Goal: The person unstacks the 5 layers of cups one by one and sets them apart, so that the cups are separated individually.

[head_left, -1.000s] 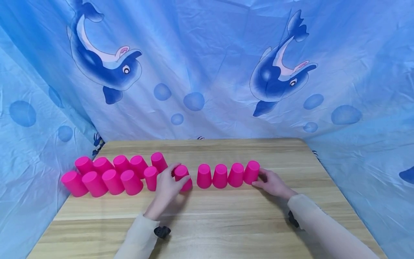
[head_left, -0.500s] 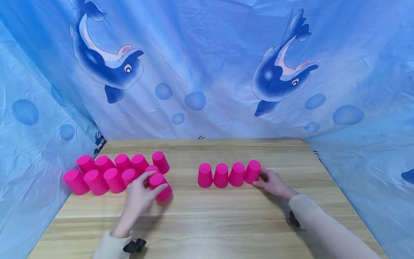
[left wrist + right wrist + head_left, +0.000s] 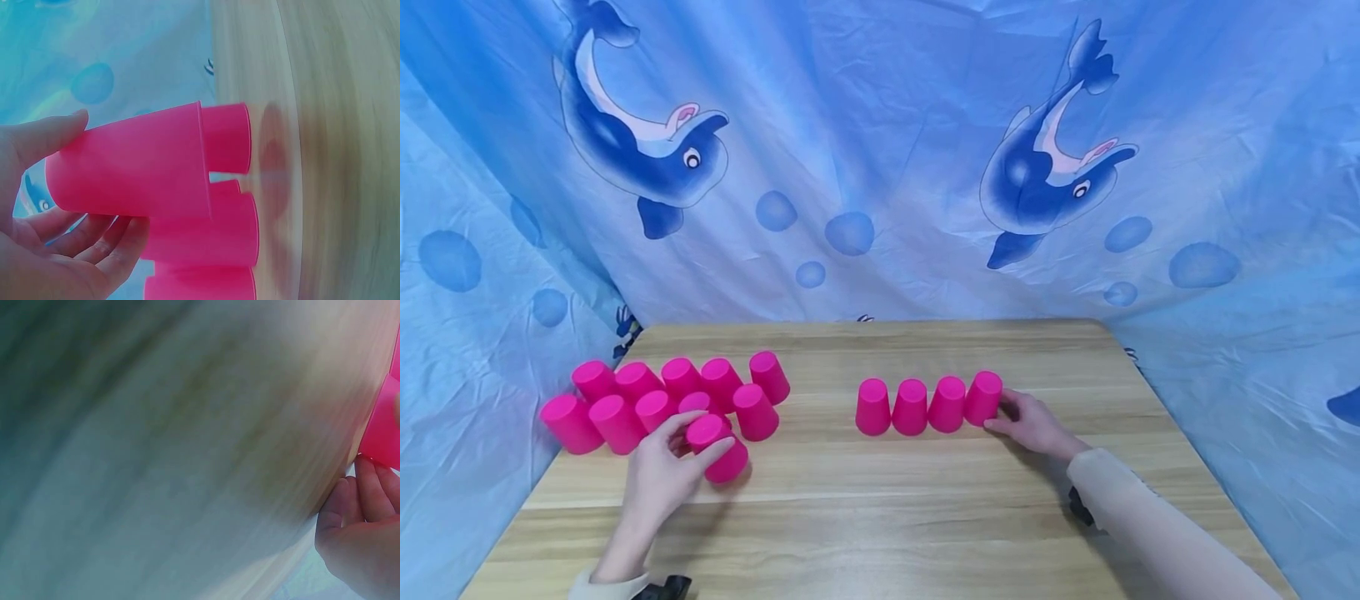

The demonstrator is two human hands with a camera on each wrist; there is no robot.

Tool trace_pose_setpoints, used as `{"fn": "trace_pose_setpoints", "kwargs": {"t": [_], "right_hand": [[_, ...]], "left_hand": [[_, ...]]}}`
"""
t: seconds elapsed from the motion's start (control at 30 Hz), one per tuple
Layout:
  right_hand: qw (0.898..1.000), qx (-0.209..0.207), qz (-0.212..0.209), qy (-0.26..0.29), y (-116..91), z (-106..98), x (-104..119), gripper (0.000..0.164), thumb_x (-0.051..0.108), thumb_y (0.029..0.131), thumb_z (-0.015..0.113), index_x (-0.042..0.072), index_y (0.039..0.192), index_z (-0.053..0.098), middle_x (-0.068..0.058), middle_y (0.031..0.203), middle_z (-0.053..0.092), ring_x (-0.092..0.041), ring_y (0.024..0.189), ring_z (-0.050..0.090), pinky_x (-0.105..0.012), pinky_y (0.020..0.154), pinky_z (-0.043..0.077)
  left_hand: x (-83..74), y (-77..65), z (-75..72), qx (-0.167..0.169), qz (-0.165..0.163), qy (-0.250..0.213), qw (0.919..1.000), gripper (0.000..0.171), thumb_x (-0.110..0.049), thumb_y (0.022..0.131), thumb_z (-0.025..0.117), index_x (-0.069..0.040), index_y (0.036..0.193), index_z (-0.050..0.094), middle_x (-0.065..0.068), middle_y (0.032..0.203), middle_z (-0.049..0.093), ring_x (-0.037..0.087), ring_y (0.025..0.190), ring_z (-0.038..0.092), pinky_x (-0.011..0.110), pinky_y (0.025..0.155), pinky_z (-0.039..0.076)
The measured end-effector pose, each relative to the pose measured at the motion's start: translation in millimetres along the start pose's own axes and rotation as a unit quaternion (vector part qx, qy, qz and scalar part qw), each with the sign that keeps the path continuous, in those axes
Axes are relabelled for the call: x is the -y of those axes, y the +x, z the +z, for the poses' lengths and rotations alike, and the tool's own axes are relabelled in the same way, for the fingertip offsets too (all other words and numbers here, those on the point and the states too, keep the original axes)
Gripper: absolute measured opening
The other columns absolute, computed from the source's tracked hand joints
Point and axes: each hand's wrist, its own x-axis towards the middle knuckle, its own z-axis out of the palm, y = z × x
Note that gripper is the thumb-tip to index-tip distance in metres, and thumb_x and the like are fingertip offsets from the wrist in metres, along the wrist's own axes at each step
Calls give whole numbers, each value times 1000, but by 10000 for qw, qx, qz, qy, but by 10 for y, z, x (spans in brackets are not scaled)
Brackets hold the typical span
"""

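Fingers of left hand (image 3: pixel 658 473) curled round pink cup (image 3: pixel 729 465), held inverted above table (image 3: pixel 880 525) at hand's three o'clock; probably light, stiff, slippery, best gripped mid-wall. End cup (image 3: pixel 982 400) touched by right hand (image 3: pixel 1035 427) from four o'clock; whether pinched, cannot be told.

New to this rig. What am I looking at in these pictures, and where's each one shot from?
No robot: just a person's bare hands. The wide picture comes from a camera on the head, looking forward and down. The close-up of a cup is the left wrist's camera; the one filled mostly by tabletop is the right wrist's.

On the wooden table stand upside-down pink cups: ten in two rows on the left, and a row of four to their right. The left hand holds another, the held cup. The right hand grips the row's end cup.
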Motion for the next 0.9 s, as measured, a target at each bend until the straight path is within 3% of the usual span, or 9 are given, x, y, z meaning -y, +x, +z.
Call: {"fn": "trace_pose_setpoints", "kwargs": {"t": [0.2, 0.43, 0.6, 0.77, 0.9], "right_hand": [[10000, 4, 88, -3, -9, -1, 32, 63, 23, 83, 76, 0, 136, 49, -19, 134, 52, -36, 124, 47, -48, 99, 39], [9999, 54, 86, 53, -10, 4, 50, 63, 20, 83, 76, -1, 136, 48, -19, 135, 51, -36, 125, 46, -48, 100, 38], [10000, 1, 84, 4, 2, 1, 49, 63, 20, 83, 76, 0, 135, 49, -19, 134, 51, -36, 124, 47, -48, 100, 39], [9999, -1, 113, -58, -5, 2, 42, 63, 20, 83, 76, 0, 136, 49, -19, 134, 52, -36, 124, 47, -48, 99, 39], [10000, -21, 52, -39, -12, 1, 32, 61, 20, 83, 76, 0, 134, 50, -19, 133, 52, -36, 123, 48, -48, 99, 39]], "left_hand": [[109, -14, -167, -124, -241, 235, 9994, 69, -45, 75, 79, -7, 128, 57, 17, 115, 62, 35, 98, 61, 10, 66, 44], [437, -43, -498, -336, -998, 594, 9927, 75, -47, 76, 77, 0, 129, 53, 26, 119, 57, 43, 101, 56, 16, 58, 44], [656, -12, -694, -447, -1565, 540, 9852, 79, -44, 78, 77, 6, 132, 47, 32, 122, 53, 42, 101, 54, 14, 53, 44], [813, 30, -828, -468, -2175, 509, 9736, 80, -42, 81, 74, 8, 136, 43, 34, 125, 49, 44, 104, 50, 21, 52, 47], [961, 33, -913, -656, -2151, 749, 9715, 80, -42, 80, 75, 8, 135, 45, 34, 125, 50, 43, 102, 51, 28, 58, 45]]}}
